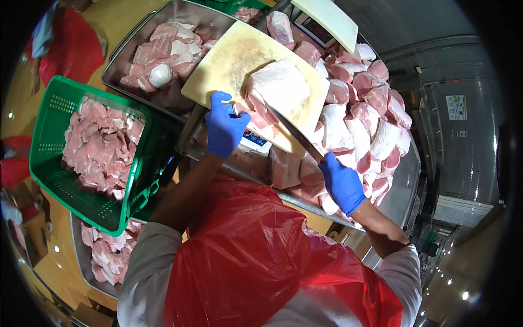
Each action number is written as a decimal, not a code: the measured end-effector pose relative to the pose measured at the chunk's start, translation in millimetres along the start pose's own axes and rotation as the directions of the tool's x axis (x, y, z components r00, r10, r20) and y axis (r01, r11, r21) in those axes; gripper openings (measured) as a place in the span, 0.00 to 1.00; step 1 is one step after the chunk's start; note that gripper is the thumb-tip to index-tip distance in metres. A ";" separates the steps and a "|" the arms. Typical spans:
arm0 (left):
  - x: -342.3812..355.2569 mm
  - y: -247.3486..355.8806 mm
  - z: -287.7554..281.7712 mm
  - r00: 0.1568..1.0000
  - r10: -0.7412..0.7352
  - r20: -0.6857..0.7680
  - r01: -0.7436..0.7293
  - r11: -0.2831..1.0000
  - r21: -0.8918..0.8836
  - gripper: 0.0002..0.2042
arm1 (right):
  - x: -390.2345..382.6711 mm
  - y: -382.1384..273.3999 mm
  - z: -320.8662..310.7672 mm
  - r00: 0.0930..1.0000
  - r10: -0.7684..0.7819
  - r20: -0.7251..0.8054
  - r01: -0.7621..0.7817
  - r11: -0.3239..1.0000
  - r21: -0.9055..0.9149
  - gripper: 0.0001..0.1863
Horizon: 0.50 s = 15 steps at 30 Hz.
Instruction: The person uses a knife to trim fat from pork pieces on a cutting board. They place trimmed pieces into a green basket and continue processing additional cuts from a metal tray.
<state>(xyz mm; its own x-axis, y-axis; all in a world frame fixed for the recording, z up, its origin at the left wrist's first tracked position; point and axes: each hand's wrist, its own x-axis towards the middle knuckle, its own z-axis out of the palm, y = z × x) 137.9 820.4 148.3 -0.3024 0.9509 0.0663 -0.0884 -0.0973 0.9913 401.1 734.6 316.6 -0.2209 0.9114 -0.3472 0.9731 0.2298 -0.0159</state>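
My left hand, in a blue glove, grips a pale pink slice of meat at the lower left edge of the cream cutting board. My right hand, also gloved in blue, is closed on the handle of a long knife; its blade crosses the board beside a large fat-capped block of pork. A scale with a lit display sits partly hidden beneath the board.
A heap of pork pieces covers the steel table on the right, near a second scale. A steel tub and green basket hold meat at left, above another tub. People in red aprons stand far left.
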 end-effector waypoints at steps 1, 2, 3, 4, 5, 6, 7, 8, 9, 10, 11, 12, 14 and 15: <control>-1.7 0.2 -0.7 1.000 0.022 0.000 -0.022 1.000 0.016 0.20 | 9.1 -17.4 -9.5 1.000 0.016 -0.012 -0.015 0.998 0.054 0.13; -3.2 1.5 -1.3 0.999 0.043 0.000 -0.043 0.999 0.032 0.19 | 24.8 -32.1 -12.9 0.998 -0.014 -0.066 0.021 0.994 0.110 0.12; -4.7 4.0 -0.6 0.998 0.066 0.014 -0.067 0.997 0.039 0.19 | 44.4 -37.5 -3.0 0.969 -0.096 -0.226 0.137 0.976 0.171 0.11; -5.4 6.5 -0.7 0.997 0.070 0.027 -0.071 0.997 0.036 0.18 | 65.4 -48.5 1.5 0.956 -0.112 -0.271 0.158 0.975 0.153 0.11; -5.3 10.2 -0.8 0.996 0.076 0.041 -0.078 0.996 0.032 0.17 | 90.1 -59.2 6.7 0.949 -0.103 -0.299 0.162 0.970 0.179 0.11; -4.3 12.4 -1.5 0.995 0.084 0.050 -0.085 0.996 0.029 0.16 | 111.6 -69.5 10.3 0.940 -0.098 -0.328 0.172 0.964 0.203 0.12; -2.9 12.7 -2.8 0.991 0.125 0.050 -0.127 0.990 0.052 0.17 | 125.6 -80.3 10.5 0.945 -0.084 -0.316 0.152 0.968 0.199 0.12; -1.7 12.4 -3.9 0.985 0.163 0.052 -0.167 0.983 0.073 0.17 | 135.9 -89.8 10.3 0.951 -0.068 -0.303 0.131 0.972 0.193 0.13; -1.8 11.0 -4.6 0.979 0.198 0.047 -0.202 0.975 0.092 0.17 | 140.2 -93.9 10.7 0.957 -0.059 -0.285 0.114 0.977 0.181 0.13; -1.3 9.3 -4.8 0.984 0.173 0.045 -0.177 0.981 0.084 0.17 | 138.7 -94.3 12.2 0.964 -0.062 -0.259 0.107 0.981 0.163 0.14; -0.4 7.2 -4.7 0.988 0.148 0.044 -0.151 0.986 0.077 0.17 | 134.9 -94.9 14.7 0.971 -0.064 -0.232 0.099 0.985 0.145 0.14; -1.4 3.8 -4.0 0.992 0.118 0.038 -0.121 0.990 0.067 0.17 | 130.6 -94.6 19.2 0.977 -0.068 -0.200 0.094 0.988 0.123 0.14; -2.1 11.0 -7.0 0.995 0.087 0.041 -0.089 0.993 0.076 0.17 | 109.0 -78.0 37.7 0.985 -0.050 -0.167 0.064 0.995 0.081 0.15; -2.1 14.1 -7.4 0.996 0.074 0.039 -0.077 0.994 0.077 0.17 | 94.8 -64.4 46.6 0.987 -0.042 -0.155 0.051 0.997 0.055 0.16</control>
<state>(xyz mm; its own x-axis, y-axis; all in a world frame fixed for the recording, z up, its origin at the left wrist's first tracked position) 130.3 814.9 161.2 -0.2708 0.9518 0.1442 0.0087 -0.1473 0.9890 320.5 790.4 241.1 -0.2693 0.9427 -0.1970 0.9626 0.2571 -0.0854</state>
